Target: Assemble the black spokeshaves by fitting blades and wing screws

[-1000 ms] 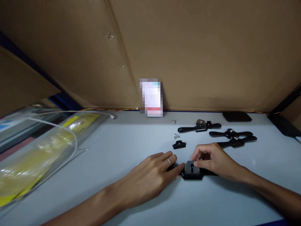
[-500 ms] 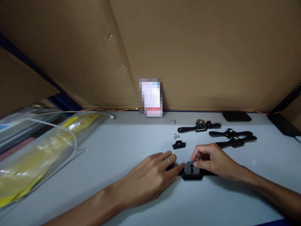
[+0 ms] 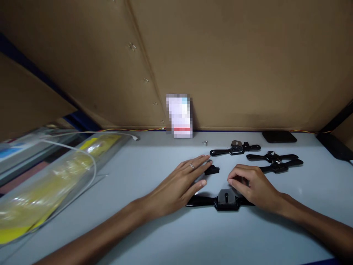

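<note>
A black two-handled spokeshave lies flat on the pale table in front of me. My right hand rests just behind its middle, fingers curled, their tips at the tool's top edge. My left hand stretches forward with fingers extended, its tips reaching a small black clamp piece and covering the spot where a small wing screw lay. Nothing shows inside the left hand.
Three more black spokeshaves lie behind: one and a pair. A second small wing screw sits near the cardboard wall. A dark flat pad lies at the back right. Clear plastic sleeves with yellow contents fill the left side.
My left hand has left the spokeshave's left handle and moved forward to the small black piece. My right hand has shifted slightly back from the tool's middle.
</note>
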Tool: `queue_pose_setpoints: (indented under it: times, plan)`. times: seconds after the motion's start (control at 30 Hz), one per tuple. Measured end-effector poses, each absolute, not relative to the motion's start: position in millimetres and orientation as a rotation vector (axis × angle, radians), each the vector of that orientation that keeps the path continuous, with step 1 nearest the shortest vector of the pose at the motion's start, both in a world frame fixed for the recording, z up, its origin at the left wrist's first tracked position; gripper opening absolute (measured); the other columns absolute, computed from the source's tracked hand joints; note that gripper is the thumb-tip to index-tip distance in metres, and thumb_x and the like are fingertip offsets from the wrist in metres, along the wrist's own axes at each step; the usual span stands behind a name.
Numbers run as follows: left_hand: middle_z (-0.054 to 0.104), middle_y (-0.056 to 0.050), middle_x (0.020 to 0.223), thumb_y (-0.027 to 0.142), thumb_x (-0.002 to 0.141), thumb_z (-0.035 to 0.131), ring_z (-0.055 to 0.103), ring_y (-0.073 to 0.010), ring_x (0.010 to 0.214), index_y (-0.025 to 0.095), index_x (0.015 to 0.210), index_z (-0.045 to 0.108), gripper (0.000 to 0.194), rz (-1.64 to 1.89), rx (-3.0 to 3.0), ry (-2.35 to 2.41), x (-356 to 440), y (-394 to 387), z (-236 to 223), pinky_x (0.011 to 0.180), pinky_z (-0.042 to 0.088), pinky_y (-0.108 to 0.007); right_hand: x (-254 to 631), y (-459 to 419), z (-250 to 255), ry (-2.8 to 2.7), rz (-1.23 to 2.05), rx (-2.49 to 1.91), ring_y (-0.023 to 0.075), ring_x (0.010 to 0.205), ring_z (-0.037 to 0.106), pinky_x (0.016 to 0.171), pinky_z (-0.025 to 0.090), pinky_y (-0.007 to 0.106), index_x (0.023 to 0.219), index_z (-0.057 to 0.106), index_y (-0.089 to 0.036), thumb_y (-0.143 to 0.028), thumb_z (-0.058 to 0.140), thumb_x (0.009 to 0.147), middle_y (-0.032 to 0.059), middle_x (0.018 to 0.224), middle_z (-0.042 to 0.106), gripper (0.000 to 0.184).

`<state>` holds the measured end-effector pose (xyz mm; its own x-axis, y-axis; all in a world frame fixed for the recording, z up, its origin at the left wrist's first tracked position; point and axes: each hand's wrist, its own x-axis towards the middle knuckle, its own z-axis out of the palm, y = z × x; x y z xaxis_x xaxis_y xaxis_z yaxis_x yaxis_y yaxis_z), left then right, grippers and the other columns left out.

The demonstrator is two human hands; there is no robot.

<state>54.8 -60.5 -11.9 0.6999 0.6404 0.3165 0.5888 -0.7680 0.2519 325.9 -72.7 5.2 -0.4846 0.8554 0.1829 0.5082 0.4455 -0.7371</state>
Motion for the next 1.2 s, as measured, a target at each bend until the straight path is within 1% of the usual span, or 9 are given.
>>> queue_pose_setpoints:
  times: [0.13,0.23,0.3,0.4,0.57,0.7,0.87,1.0,1.2]
  plan:
    - [0.056,-0.009,0.149,0.027,0.110,0.035,0.048,-0.0268,0.138,0.022,0.146,0.050,0.039,0.547,2.763,1.056,54.2,-51.1,-14.5,0.111,0.045,-0.055,324.7,-74.1,4.7,-2.189,0.817,-1.119,0.0135,0.066,0.052,0.063,0.038,0.030,0.078,0.064,-0.021,-0.020,0.057,0.094,0.0001,0.076,0.063,0.018]
    - [0.066,-0.010,0.127,0.021,0.108,0.037,0.058,-0.0266,0.116,0.020,0.129,0.062,0.034,0.546,2.752,1.107,52.3,-48.8,-12.7,0.096,0.052,-0.049,324.1,-73.7,3.9,-2.186,0.818,-1.125,0.0136,0.067,0.053,0.063,0.038,0.030,0.077,0.063,-0.021,-0.019,0.056,0.095,-0.0001,0.075,0.063,0.019]
    - [0.067,-0.010,0.109,0.017,0.106,0.036,0.060,-0.0240,0.099,0.017,0.117,0.066,0.032,0.548,2.739,1.138,49.9,-49.2,-11.4,0.084,0.054,-0.042,324.1,-73.8,3.0,-2.192,0.814,-1.123,0.0136,0.067,0.053,0.063,0.038,0.030,0.078,0.063,-0.021,-0.020,0.056,0.095,0.0000,0.075,0.063,0.019]
    - [0.062,-0.008,0.094,0.018,0.106,0.034,0.059,-0.0203,0.084,0.014,0.103,0.065,0.031,0.563,2.699,1.196,46.5,-50.8,-11.6,0.073,0.051,-0.035,324.9,-74.6,2.2,-2.204,0.803,-1.117,0.0134,0.066,0.052,0.063,0.038,0.030,0.078,0.064,-0.021,-0.020,0.056,0.096,0.0002,0.076,0.063,0.019]
    - [0.057,-0.006,0.089,0.024,0.104,0.037,0.053,-0.0189,0.076,0.016,0.092,0.060,0.026,0.622,2.594,1.276,47.1,-53.3,-12.3,0.068,0.045,-0.033,327.4,-75.4,4.8,-2.209,0.730,-1.102,0.0132,0.066,0.052,0.063,0.039,0.030,0.080,0.064,-0.020,-0.019,0.054,0.096,0.0011,0.078,0.063,0.019]
    - [0.057,-0.006,0.093,0.029,0.102,0.041,0.054,-0.0206,0.081,0.018,0.091,0.056,0.022,0.734,2.446,1.277,54.0,-59.4,-5.9,0.072,0.046,-0.035,328.6,-77.5,7.2,-2.194,0.452,-0.958,0.0134,0.067,0.054,0.062,0.040,0.029,0.085,0.065,-0.018,-0.017,0.052,0.098,0.0023,0.080,0.063,0.018]
    - [0.056,0.002,0.072,0.033,0.103,0.043,0.049,-0.0137,0.063,0.020,0.087,0.053,0.023,0.789,2.189,1.130,67.1,-77.4,4.7,0.059,0.041,-0.026,322.3,-88.8,7.1,-2.255,0.186,-0.793,0.0142,0.068,0.054,0.062,0.041,0.029,0.087,0.066,-0.015,-0.015,0.051,0.102,0.0031,0.078,0.062,0.021]
    - [0.054,0.003,0.066,0.037,0.103,0.047,0.049,-0.0122,0.061,0.020,0.085,0.056,0.026,0.787,2.005,0.988,78.3,-95.6,8.9,0.055,0.041,-0.022,314.0,-100.8,6.6,-2.339,0.107,-0.737,0.0143,0.062,0.050,0.057,0.038,0.029,0.085,0.065,-0.015,-0.022,0.048,0.105,0.0021,0.072,0.059,0.028]
    - [0.062,0.000,0.077,0.038,0.104,0.046,0.055,-0.0126,0.066,0.020,0.106,0.057,0.022,0.786,1.739,0.793,90.4,-116.6,4.5,0.058,0.047,-0.022,306.0,-109.7,5.8,-2.413,0.065,-0.658,0.0146,0.060,0.051,0.053,0.038,0.030,0.086,0.064,-0.015,-0.033,0.041,0.110,0.0021,0.070,0.063,0.038]
